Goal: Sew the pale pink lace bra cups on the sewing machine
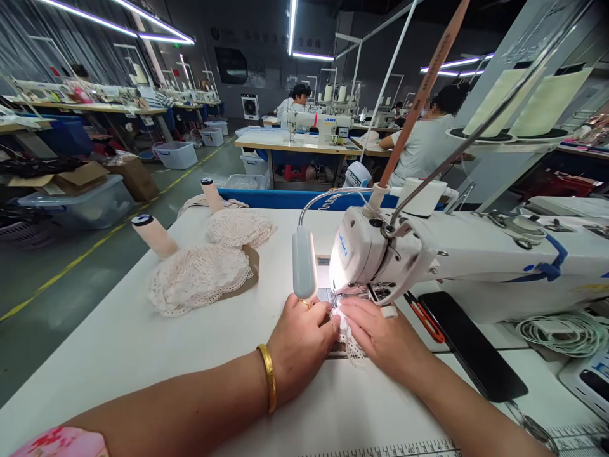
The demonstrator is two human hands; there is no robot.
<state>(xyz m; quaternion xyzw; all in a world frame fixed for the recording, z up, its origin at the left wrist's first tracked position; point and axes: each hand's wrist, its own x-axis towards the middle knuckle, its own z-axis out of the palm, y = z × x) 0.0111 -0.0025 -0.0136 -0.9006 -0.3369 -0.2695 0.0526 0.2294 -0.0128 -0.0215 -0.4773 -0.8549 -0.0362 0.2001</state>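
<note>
My left hand (302, 343) flat on lace strip (349, 339), right hand (375, 333) at 3 o'clock pinching its scalloped openwork, smooth white surface (118, 343) beneath

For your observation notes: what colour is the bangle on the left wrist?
Gold, seen clearly in the head view: the bangle.

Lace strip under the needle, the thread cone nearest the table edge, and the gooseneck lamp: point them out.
lace strip (351, 343), head view, on the scalloped part between the hands.
thread cone (155, 235), head view, mid-body.
gooseneck lamp (304, 263), head view, on the lamp head.
</note>
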